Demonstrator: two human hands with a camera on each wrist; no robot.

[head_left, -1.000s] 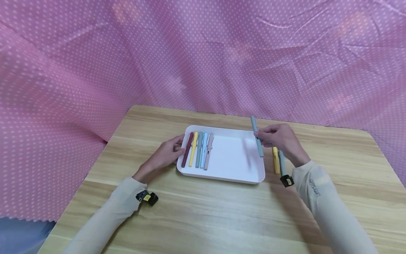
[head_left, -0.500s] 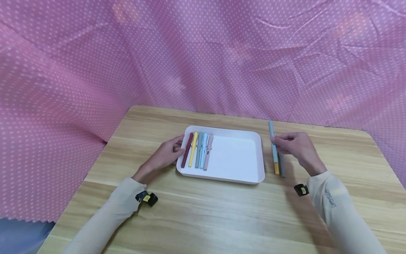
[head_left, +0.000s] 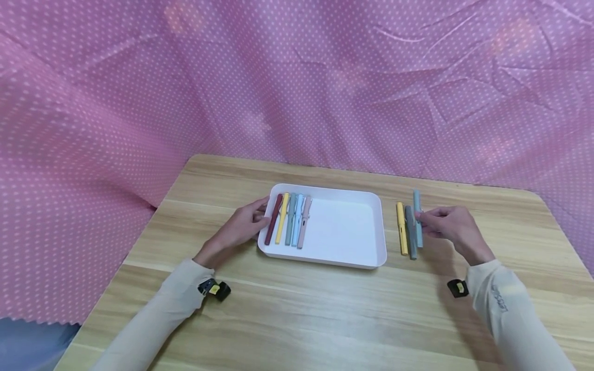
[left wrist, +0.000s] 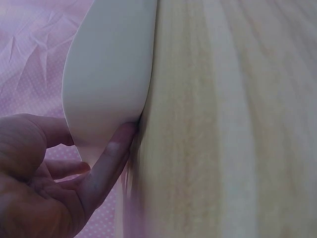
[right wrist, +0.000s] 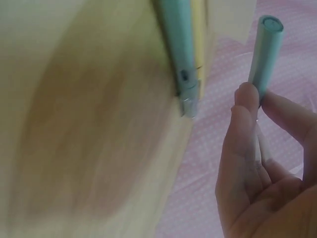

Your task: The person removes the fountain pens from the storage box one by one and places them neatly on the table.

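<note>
My right hand (head_left: 455,229) pinches a pale blue-green pen (head_left: 417,198) between thumb and fingertips, nearly upright in the head view. In the right wrist view this held pen (right wrist: 267,54) stands apart from the others. Just left of it, a yellow pen (head_left: 401,229) and a grey-green pen (head_left: 410,232) lie side by side on the table. My left hand (head_left: 238,226) grips the left end of a white tray (head_left: 325,261), its fingers at the wall (left wrist: 106,64). Inside, along the left, several pens lie in a row, from dark red (head_left: 274,220) to dusty pink (head_left: 304,221).
The wooden table (head_left: 297,319) extends in front of the tray and out to the right. A pink dotted cloth (head_left: 297,93) hangs behind the table and along its left side. Each wrist carries a small black camera.
My right hand has carried the blue-green pen rightward, from over the tray's right edge to beyond the two loose pens, uncovering them. My left hand and the tray stay practically still.
</note>
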